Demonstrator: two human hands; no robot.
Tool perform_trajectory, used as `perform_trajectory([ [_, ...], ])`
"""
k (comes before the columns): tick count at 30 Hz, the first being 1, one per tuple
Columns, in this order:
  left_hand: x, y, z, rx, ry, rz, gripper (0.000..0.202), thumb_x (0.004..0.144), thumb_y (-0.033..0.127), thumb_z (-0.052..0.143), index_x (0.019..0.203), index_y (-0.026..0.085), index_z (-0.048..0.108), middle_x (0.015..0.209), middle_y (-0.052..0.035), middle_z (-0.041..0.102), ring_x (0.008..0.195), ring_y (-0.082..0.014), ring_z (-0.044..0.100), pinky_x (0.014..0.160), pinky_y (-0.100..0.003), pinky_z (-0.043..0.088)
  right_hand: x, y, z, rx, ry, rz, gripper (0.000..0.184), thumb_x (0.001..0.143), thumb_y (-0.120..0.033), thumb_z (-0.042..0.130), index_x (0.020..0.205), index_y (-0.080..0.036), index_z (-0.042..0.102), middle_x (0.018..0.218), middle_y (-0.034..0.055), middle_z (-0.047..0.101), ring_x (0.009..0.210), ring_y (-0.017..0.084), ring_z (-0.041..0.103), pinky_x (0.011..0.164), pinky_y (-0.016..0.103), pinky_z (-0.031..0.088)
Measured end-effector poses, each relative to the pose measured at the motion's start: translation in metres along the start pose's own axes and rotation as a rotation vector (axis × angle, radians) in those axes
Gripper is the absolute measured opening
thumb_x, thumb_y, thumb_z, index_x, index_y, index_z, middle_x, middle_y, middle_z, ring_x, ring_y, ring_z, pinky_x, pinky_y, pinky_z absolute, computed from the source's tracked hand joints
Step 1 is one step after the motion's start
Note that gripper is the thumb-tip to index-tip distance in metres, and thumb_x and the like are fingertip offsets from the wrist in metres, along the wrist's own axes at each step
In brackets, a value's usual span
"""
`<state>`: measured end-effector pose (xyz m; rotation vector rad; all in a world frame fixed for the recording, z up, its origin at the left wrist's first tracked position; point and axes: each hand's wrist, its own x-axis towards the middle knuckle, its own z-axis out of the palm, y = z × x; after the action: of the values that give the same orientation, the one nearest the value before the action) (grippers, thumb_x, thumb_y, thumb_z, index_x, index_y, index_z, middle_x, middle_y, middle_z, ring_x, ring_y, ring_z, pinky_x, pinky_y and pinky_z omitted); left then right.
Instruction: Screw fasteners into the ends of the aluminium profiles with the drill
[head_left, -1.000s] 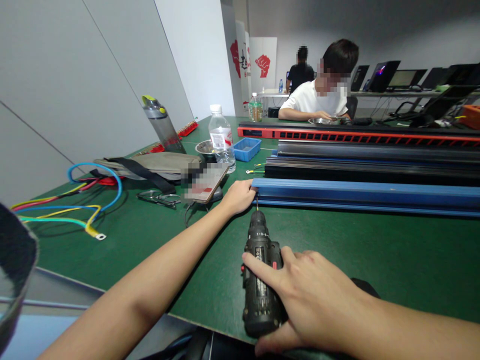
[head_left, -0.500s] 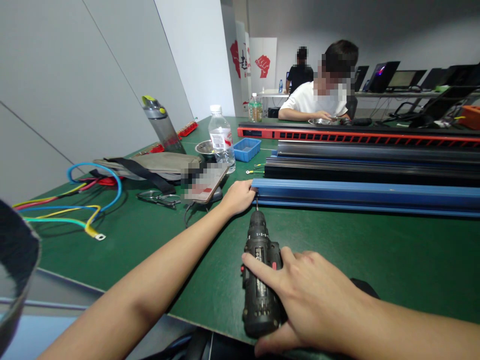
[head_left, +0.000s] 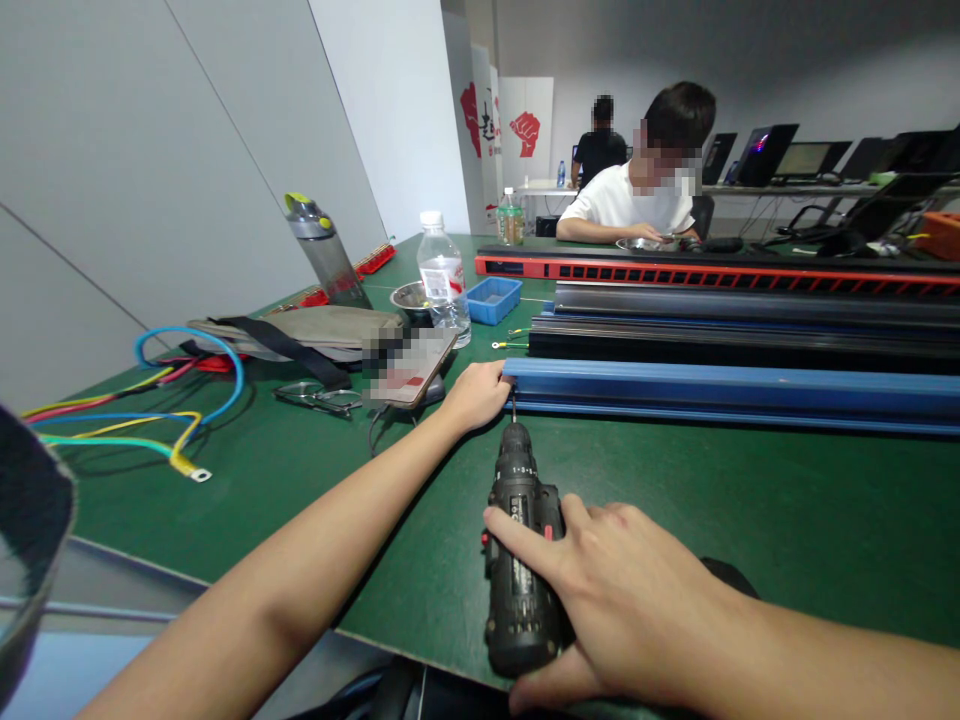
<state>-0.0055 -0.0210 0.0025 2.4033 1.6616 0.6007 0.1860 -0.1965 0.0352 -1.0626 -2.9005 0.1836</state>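
Observation:
A long blue metal profile point(head_left: 720, 385) lies across the green table point(head_left: 420, 520), running off to the right. Its left end is gripped by my left hand point(head_left: 478, 395), whose fingertips are partly hidden behind the end. My right hand point(head_left: 607, 580) is wrapped round a black cordless drill point(head_left: 521, 560) from the right side, with one finger lying along the top of its body. The drill points away from me, and its thin bit point(head_left: 514, 404) meets the profile's left end, close to my left fingers. Whether the bit is turning I cannot tell.
Behind the profile lie black profiles point(head_left: 720, 345) and a red-and-black rail point(head_left: 675, 270). To the left are a phone point(head_left: 416, 370), glasses point(head_left: 319, 398), a bag point(head_left: 300, 330), coloured cables point(head_left: 187, 440), a water bottle point(head_left: 442, 280) and a blue tray point(head_left: 493, 300). A person point(head_left: 637, 190) sits opposite.

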Motion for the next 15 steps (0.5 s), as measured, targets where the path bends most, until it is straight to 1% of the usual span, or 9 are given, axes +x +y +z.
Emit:
perform_trajectory([
  [9, 0.0001, 0.0005, -0.0004, 0.005, -0.007, -0.004, 0.038, 0.092, 0.025, 0.034, 0.087, 0.016, 0.070, 0.092, -0.0106, 0.074, 0.088, -0.0251, 0.068, 0.082, -0.032, 0.049, 0.0001, 0.0003, 0.0005, -0.027, -0.005, 0.003, 0.110, 0.066, -0.091, 0.045, 0.152, -0.025, 0.030, 0.082, 0.0098, 0.059, 0.068, 0.029, 0.061, 0.057, 0.034, 0.045],
  [13, 0.0001, -0.0001, -0.0001, 0.005, -0.007, -0.007, 0.037, 0.091, 0.024, 0.035, 0.087, 0.017, 0.071, 0.093, -0.0097, 0.075, 0.088, -0.0245, 0.067, 0.082, -0.031, 0.049, 0.0003, -0.0002, -0.0003, -0.020, -0.016, 0.009, 0.110, 0.067, -0.092, 0.042, 0.153, -0.025, 0.028, 0.082, 0.0098, 0.059, 0.069, 0.029, 0.061, 0.057, 0.035, 0.045],
  [15, 0.0000, -0.0002, -0.0004, -0.001, -0.010, -0.010, 0.036, 0.091, 0.024, 0.035, 0.088, 0.017, 0.071, 0.093, -0.0094, 0.075, 0.089, -0.0242, 0.067, 0.082, -0.030, 0.049, 0.0000, -0.0004, -0.0004, -0.017, -0.019, 0.012, 0.110, 0.066, -0.092, 0.045, 0.153, -0.026, 0.028, 0.082, 0.0095, 0.059, 0.069, 0.029, 0.060, 0.058, 0.035, 0.045],
])
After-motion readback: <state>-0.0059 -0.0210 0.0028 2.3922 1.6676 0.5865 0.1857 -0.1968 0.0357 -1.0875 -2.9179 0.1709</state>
